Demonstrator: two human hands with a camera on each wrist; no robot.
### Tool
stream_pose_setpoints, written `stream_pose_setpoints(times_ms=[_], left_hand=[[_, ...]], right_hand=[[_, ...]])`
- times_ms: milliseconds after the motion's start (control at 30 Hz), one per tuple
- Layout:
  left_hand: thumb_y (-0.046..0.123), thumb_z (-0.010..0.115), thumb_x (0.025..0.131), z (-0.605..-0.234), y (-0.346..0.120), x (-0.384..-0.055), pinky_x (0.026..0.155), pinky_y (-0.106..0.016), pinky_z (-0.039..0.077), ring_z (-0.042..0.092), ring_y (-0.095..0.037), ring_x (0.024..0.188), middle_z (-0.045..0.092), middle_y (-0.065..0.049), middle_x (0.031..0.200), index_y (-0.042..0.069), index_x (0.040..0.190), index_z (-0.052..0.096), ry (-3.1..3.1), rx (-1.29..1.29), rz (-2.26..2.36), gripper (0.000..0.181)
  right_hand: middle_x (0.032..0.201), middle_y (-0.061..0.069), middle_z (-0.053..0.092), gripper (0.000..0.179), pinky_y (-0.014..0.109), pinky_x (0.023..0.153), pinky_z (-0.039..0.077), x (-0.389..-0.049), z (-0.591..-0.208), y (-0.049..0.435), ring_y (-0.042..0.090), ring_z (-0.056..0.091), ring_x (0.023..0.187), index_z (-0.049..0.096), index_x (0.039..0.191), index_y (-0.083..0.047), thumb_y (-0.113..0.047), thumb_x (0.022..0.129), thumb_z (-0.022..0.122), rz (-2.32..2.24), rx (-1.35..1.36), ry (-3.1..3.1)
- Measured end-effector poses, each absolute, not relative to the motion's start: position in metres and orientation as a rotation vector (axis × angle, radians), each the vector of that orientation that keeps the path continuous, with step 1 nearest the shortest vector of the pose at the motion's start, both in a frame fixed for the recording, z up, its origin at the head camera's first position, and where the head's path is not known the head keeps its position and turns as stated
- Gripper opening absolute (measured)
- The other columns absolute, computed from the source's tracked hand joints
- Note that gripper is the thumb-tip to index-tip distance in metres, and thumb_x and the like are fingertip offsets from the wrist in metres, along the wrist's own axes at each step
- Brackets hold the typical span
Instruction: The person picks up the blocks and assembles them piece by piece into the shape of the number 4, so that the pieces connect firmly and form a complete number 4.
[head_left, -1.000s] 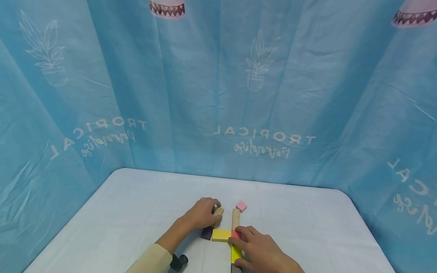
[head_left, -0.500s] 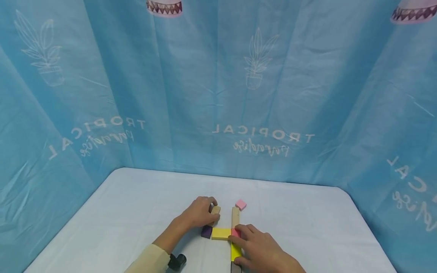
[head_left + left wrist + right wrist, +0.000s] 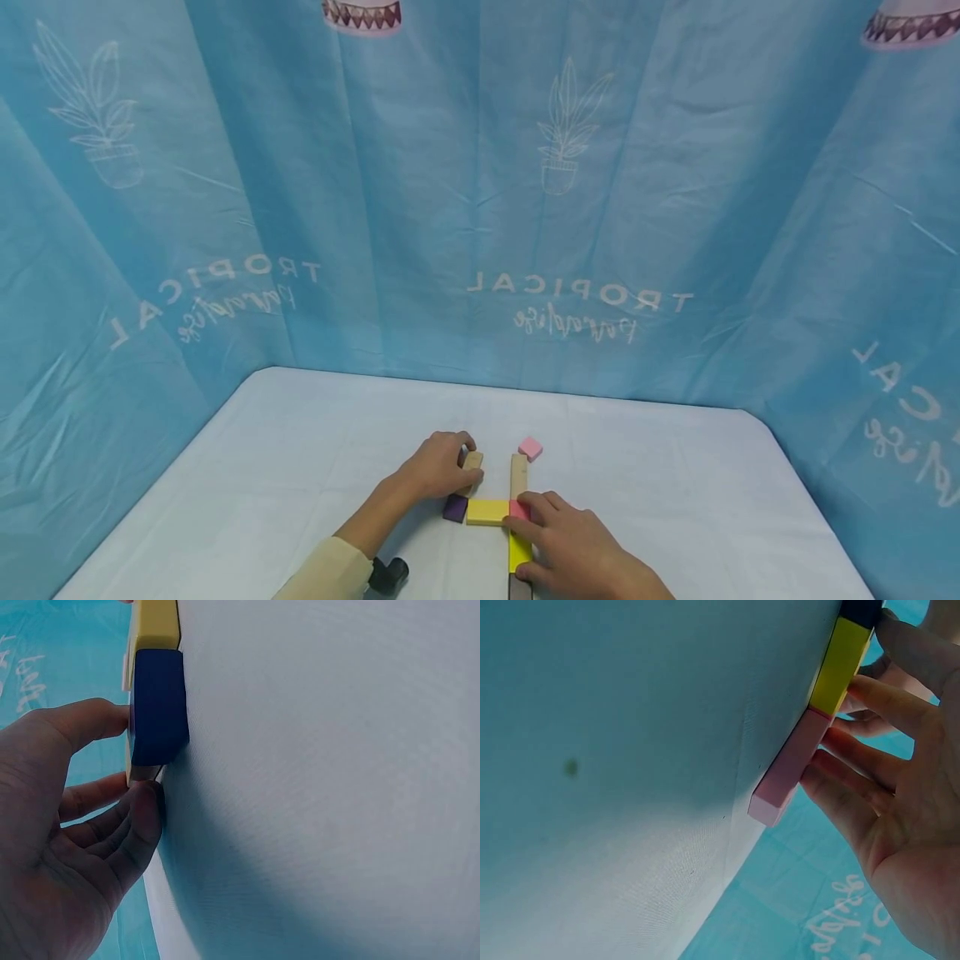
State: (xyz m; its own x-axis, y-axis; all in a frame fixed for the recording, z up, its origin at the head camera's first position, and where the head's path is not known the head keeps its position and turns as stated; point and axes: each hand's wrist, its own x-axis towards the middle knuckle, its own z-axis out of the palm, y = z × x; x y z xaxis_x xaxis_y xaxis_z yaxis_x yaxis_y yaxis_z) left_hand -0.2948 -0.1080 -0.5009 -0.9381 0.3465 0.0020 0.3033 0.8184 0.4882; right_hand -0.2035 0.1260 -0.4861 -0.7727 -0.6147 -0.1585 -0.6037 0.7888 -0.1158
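Note:
In the head view my left hand [image 3: 437, 467] pinches a plain wooden block [image 3: 472, 461] between thumb and fingers, just behind a dark purple block [image 3: 455, 507]. A yellow block [image 3: 487, 512] lies crosswise between the purple block and a pink block [image 3: 517, 509]. My right hand [image 3: 572, 546] rests on a row of blocks, fingers touching the pink block and a second yellow block [image 3: 519, 552], thumb near a grey-brown block [image 3: 520, 587]. Another plain wooden block [image 3: 519, 476] continues this row at the far end. In the left wrist view the purple block [image 3: 159, 706] looks dark blue.
A loose pink block [image 3: 530, 449] lies beyond the far end of the row. Near the left forearm is a black object [image 3: 390, 575], probably part of the wrist gear. Blue printed curtains [image 3: 480, 208] stand around the white table [image 3: 675, 467].
My left hand has shifted slightly left with the wooden block, which is turned a little and sits nearer in line with the purple block. The right hand stays in place.

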Motion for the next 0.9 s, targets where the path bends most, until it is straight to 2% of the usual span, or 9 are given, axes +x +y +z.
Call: stream_pose_setpoints(times_ms=[667,900], left_hand=[[0.037,0.065,0.088,-0.4995,-0.11,-0.2937,0.057,-0.026,0.045,0.05,-0.013,0.069,0.051,0.005,0.074,0.009,0.11,0.065,2.919,0.517,0.771,0.035],[0.036,0.063,0.089,-0.4963,-0.1077,-0.2965,0.062,-0.027,0.048,0.051,-0.013,0.073,0.054,0.005,0.079,0.011,0.107,0.066,2.933,0.526,0.735,0.03]], right_hand=[[0.138,-0.004,0.043,0.056,0.044,0.075,0.053,-0.2027,-0.4851,0.1257,0.016,0.046,0.111,0.05,0.134,-0.044,-0.066,0.083,0.057,-0.097,-0.94,2.777],[0.136,-0.005,0.043,0.055,0.042,0.074,0.053,-0.2026,-0.4857,0.1256,0.016,0.045,0.109,0.05,0.133,-0.044,-0.065,0.083,0.058,-0.103,-0.943,2.78]])
